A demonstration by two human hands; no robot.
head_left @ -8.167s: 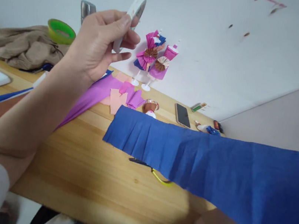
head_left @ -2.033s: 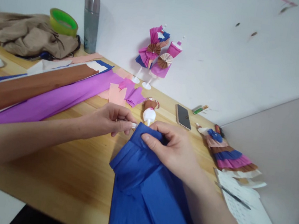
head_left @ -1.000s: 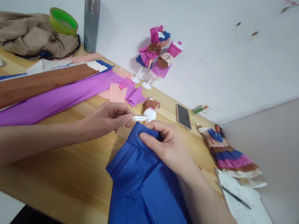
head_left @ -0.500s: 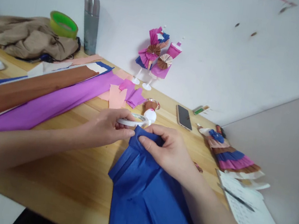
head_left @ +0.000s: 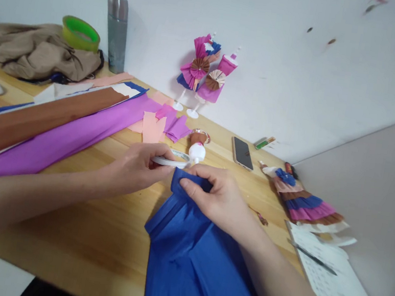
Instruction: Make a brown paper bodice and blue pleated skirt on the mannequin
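A roll of white tape (head_left: 177,159) is gripped between the thumb and fingers of my left hand (head_left: 139,166). My right hand (head_left: 216,195) pinches the top edge of a pleated blue crepe paper piece (head_left: 185,250), thumb in front and fingers behind. The paper hangs in folds toward the bottom of the view, over the table's near side. My left fingertips are close to its upper left corner. Just beyond the tape sits a small white and brown doll-like form (head_left: 197,150), partly behind my hands.
Purple (head_left: 72,139) and brown paper strips (head_left: 45,120) lie left, with pink scraps (head_left: 153,127) beyond. Two decorated mini dress stands (head_left: 198,71) are by the wall. A phone (head_left: 242,153), a tiered paper dress (head_left: 301,196) and a notebook with pen (head_left: 343,288) lie right.
My left hand with the tape roll has drawn slightly left, away from the blue paper's corner. My right hand keeps its pinch. The whole view has shifted a little.
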